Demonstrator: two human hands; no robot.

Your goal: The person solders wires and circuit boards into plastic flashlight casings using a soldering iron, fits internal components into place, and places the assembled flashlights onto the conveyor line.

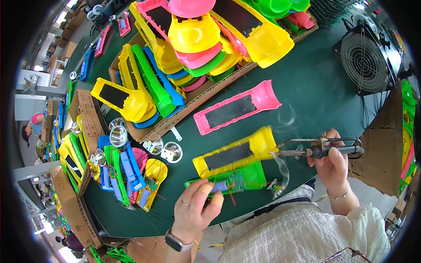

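My right hand [331, 164] grips a soldering iron [318, 151] with a thin wire feed tube along its top. Its tip points left, by the wide end of a yellow plastic housing [263, 141], and smoke curls around it. My left hand [197, 208], with covered fingertips, is closed on the left part of a green housing [256, 173]. In that housing lie a purple battery cell [220, 186] and a small green circuit board [238, 182] with red wires. A small reflector bulb piece [276, 188] sits off its right end. Just beyond lies a pink housing [269, 94].
A cardboard box [188, 107] piled with coloured housings stands at the back. Wired housings [131, 171] and shiny reflectors [173, 152] are heaped on the left. A black fan [366, 59] stands at the far right, near another carton [372, 153] beside the table.
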